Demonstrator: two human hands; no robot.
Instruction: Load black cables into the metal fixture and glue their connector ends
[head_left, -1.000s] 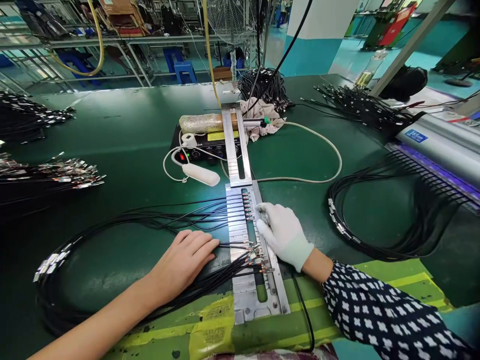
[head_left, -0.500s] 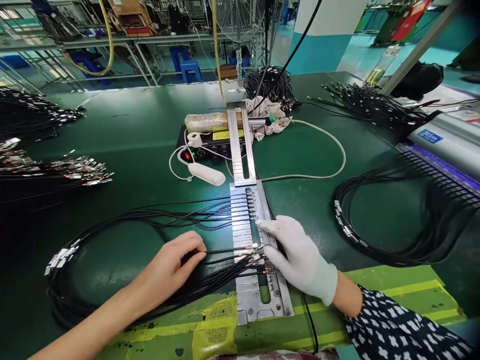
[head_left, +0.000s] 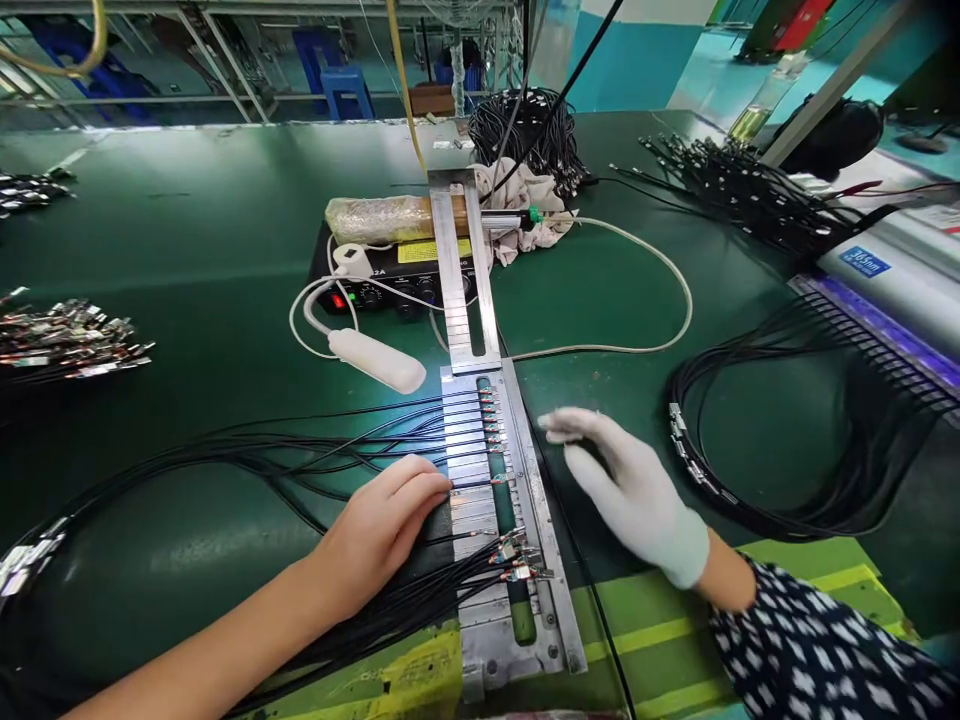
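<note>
A metal slotted fixture [head_left: 469, 590] lies on the table in front of me, with several thin black cables [head_left: 409, 405] set in its upper slots and their wired ends over the long opening. My left hand [head_left: 386, 530], bare, pinches a black cable [head_left: 472, 485] at the fixture's left edge. That cable crosses the plate, its tip near the right rail. Below it, a bundle of loose cables [head_left: 420, 590] rests across the lower slots, connector ends [head_left: 517, 560] bunched together. My right hand [head_left: 637, 490], in a white glove, hovers right of the fixture with fingers apart and nothing in them.
Behind the fixture stand a black control box [head_left: 390, 275] and a white handheld piece [head_left: 379, 360] on a cord. A coil of black cables [head_left: 690, 450] lies at right, beside a silver lamp unit [head_left: 900, 265]. More cable bundles [head_left: 67, 335] lie at left.
My left hand has moved up and right to the fixture's edge with a cable, which now lies across the plate. My right hand has drawn away rightward from the connector ends. The view has shifted.
</note>
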